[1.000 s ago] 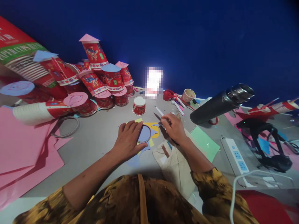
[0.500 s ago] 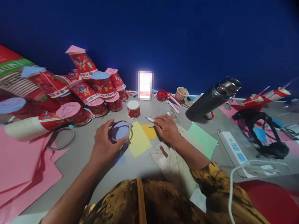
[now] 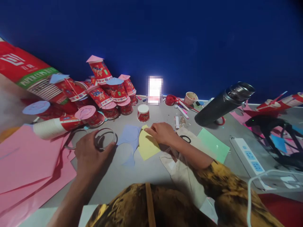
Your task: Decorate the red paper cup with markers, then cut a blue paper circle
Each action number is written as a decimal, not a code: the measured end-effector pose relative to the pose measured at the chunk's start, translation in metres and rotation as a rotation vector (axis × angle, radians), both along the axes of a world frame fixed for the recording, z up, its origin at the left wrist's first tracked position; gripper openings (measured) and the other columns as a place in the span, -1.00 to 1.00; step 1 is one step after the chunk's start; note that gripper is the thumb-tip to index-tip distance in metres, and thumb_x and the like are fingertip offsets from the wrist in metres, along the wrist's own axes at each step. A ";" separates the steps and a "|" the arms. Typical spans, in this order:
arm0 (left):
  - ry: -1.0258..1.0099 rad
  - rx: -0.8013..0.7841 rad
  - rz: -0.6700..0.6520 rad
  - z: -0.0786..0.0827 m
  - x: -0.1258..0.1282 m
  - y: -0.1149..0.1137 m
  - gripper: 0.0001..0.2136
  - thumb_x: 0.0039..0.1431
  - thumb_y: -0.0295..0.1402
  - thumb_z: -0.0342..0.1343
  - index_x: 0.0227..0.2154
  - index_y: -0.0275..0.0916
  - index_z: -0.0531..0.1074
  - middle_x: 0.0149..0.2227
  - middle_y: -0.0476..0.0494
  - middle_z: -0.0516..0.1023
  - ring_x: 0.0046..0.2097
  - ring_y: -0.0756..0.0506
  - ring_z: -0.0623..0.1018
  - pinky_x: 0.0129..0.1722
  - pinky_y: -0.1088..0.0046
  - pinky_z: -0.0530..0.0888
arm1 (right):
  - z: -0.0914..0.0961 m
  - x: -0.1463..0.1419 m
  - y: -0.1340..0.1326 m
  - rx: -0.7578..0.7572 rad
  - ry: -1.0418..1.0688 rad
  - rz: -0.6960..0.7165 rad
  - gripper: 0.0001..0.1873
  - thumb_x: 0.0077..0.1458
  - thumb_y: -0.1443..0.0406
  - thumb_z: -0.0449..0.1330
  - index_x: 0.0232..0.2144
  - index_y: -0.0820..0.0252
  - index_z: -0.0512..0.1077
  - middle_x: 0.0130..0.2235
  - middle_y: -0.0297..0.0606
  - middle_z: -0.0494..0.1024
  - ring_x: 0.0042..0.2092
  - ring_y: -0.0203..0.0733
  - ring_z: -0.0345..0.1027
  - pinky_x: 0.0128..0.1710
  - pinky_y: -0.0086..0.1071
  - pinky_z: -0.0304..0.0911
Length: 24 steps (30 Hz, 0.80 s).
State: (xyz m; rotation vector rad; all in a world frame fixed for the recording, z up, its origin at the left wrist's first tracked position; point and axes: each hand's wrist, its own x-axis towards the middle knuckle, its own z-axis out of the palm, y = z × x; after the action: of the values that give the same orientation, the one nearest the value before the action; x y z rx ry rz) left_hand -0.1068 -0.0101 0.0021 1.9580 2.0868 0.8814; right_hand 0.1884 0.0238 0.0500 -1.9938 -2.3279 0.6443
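Note:
My left hand [image 3: 91,149] curves its thumb and fingers around a grey ring [image 3: 105,138], its shape like a tape roll. A second similar ring [image 3: 71,143] lies just behind those fingers. My right hand [image 3: 162,134] has its fingers bent together at the upper edge of a yellow paper sheet [image 3: 148,146]; the contact is partly hidden. Between the hands lies a blue paper piece [image 3: 129,137] with a rounded cut-out. A lidded red paper cup [image 3: 143,113] stands behind the papers. Beside my right wrist are a black loop handle [image 3: 186,138] and a white tube [image 3: 177,122].
Red paper cups with paper tops [image 3: 115,91] are piled at the left, near pink sheets [image 3: 30,157]. A lit phone [image 3: 155,90] stands at the back. To the right are a dark flask [image 3: 220,104], green paper [image 3: 214,143], a power strip [image 3: 248,157] and a beige cloth [image 3: 184,170].
My left hand has moved the ring left, off the blue paper. My right hand has shifted to the yellow paper, and the white pen no longer shows in it. The camera view has turned left.

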 end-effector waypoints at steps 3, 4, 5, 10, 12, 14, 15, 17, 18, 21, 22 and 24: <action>0.110 -0.045 0.009 -0.004 0.006 -0.011 -0.43 0.25 -0.02 0.16 0.22 -0.24 0.43 0.23 -0.56 0.46 0.37 -0.63 0.37 0.38 -0.35 0.27 | -0.011 -0.024 0.022 0.010 0.065 -0.026 -0.36 0.52 -0.08 0.04 -0.23 0.26 0.70 -0.11 0.13 0.76 -0.06 0.08 0.63 -0.18 -0.29 0.26; 0.117 -0.048 0.010 -0.003 0.006 -0.014 -0.46 0.27 -0.03 0.14 0.21 -0.22 0.44 0.25 -0.56 0.43 0.40 -0.64 0.34 0.39 -0.38 0.24 | -0.015 -0.030 0.026 0.024 0.094 -0.044 -0.44 0.51 -0.02 0.10 -0.22 0.27 0.70 -0.09 0.14 0.76 -0.05 0.09 0.63 -0.17 -0.29 0.26; 0.108 -0.038 0.009 -0.001 0.005 -0.016 -0.49 0.29 -0.04 0.12 0.19 -0.19 0.46 0.27 -0.54 0.42 0.42 -0.63 0.32 0.40 -0.39 0.22 | -0.018 -0.033 0.029 0.032 0.112 -0.042 -0.56 0.49 0.08 0.15 -0.20 0.28 0.69 -0.07 0.12 0.76 -0.04 0.08 0.62 -0.17 -0.30 0.26; -0.198 0.047 -0.073 0.019 -0.004 -0.018 -0.60 0.24 -0.01 0.18 0.03 -0.10 0.52 0.16 -0.37 0.54 0.31 -0.48 0.49 0.41 -0.21 0.34 | -0.016 -0.014 0.018 0.050 0.280 0.004 -0.76 0.41 0.26 0.22 -0.26 0.21 0.64 -0.21 -0.20 0.76 -0.17 -0.19 0.58 -0.17 -0.42 0.27; -0.459 -0.116 -0.131 0.028 0.004 -0.012 -0.48 0.17 0.03 0.27 0.11 -0.11 0.49 0.20 -0.35 0.57 0.21 -0.42 0.59 0.26 -0.13 0.51 | -0.009 0.001 0.009 0.033 0.559 -0.012 -0.76 0.35 0.26 0.24 -0.36 0.22 0.59 -0.36 -0.29 0.71 -0.31 -0.26 0.51 -0.25 -0.44 0.26; -0.730 -0.276 -0.214 0.034 0.023 -0.003 -0.32 0.02 0.06 0.39 0.17 -0.12 0.46 0.24 -0.38 0.58 0.19 -0.41 0.62 0.15 -0.05 0.59 | -0.001 0.015 -0.001 0.018 0.771 -0.028 -0.75 0.29 0.21 0.26 -0.42 0.20 0.54 -0.44 -0.34 0.64 -0.40 -0.29 0.43 -0.33 -0.45 0.24; -0.819 -0.338 -0.243 0.036 0.035 0.002 -0.27 -0.10 0.05 0.46 0.14 -0.13 0.48 0.20 -0.38 0.62 0.17 -0.40 0.63 0.09 0.01 0.62 | 0.002 0.021 -0.006 0.011 0.841 -0.037 -0.74 0.26 0.17 0.27 -0.43 0.18 0.53 -0.46 -0.36 0.62 -0.43 -0.30 0.40 -0.36 -0.46 0.23; -0.947 -0.480 -0.304 0.038 0.063 0.009 -0.24 -0.27 -0.04 0.57 0.06 -0.16 0.55 0.05 -0.33 0.70 0.02 -0.36 0.69 -0.06 0.12 0.65 | 0.008 0.033 -0.016 0.009 0.918 -0.067 -0.72 0.22 0.10 0.28 -0.42 0.16 0.52 -0.49 -0.38 0.60 -0.47 -0.31 0.35 -0.41 -0.46 0.21; -0.996 -0.559 -0.346 0.039 0.076 0.011 -0.29 -0.30 -0.08 0.59 -0.01 -0.20 0.59 -0.06 -0.29 0.73 -0.07 -0.32 0.70 -0.11 0.16 0.65 | 0.010 0.040 -0.022 0.018 0.933 -0.091 -0.71 0.21 0.08 0.28 -0.41 0.16 0.52 -0.49 -0.38 0.60 -0.48 -0.31 0.33 -0.43 -0.46 0.20; -1.067 -0.689 -0.363 0.038 0.103 0.013 -0.52 -0.28 -0.12 0.58 -0.30 -0.28 0.65 -0.37 -0.19 0.68 -0.35 -0.18 0.62 -0.31 0.30 0.58 | 0.010 0.069 -0.045 0.118 0.872 -0.213 -0.72 0.26 0.08 0.25 -0.34 0.16 0.54 -0.43 -0.36 0.63 -0.47 -0.30 0.33 -0.44 -0.44 0.19; -1.085 -0.704 -0.357 0.037 0.106 0.014 -0.56 -0.27 -0.13 0.58 -0.34 -0.29 0.65 -0.41 -0.17 0.67 -0.39 -0.15 0.59 -0.35 0.34 0.55 | 0.008 0.081 -0.054 0.181 0.809 -0.271 -0.73 0.29 0.11 0.22 -0.33 0.15 0.54 -0.41 -0.36 0.63 -0.45 -0.29 0.35 -0.42 -0.43 0.20; -1.108 -0.705 -0.348 0.035 0.107 0.016 -0.58 -0.27 -0.14 0.58 -0.38 -0.30 0.65 -0.45 -0.15 0.65 -0.44 -0.10 0.55 -0.42 0.40 0.51 | 0.002 0.108 -0.072 0.284 0.631 -0.374 -0.73 0.33 0.16 0.18 -0.38 0.15 0.51 -0.42 -0.34 0.59 -0.39 -0.25 0.38 -0.35 -0.39 0.21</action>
State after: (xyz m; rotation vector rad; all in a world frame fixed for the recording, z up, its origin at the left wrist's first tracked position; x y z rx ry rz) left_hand 0.0005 0.0063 0.0371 1.0009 1.1118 0.7293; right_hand 0.2961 -0.0485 0.0518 -1.7016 -1.5409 0.7270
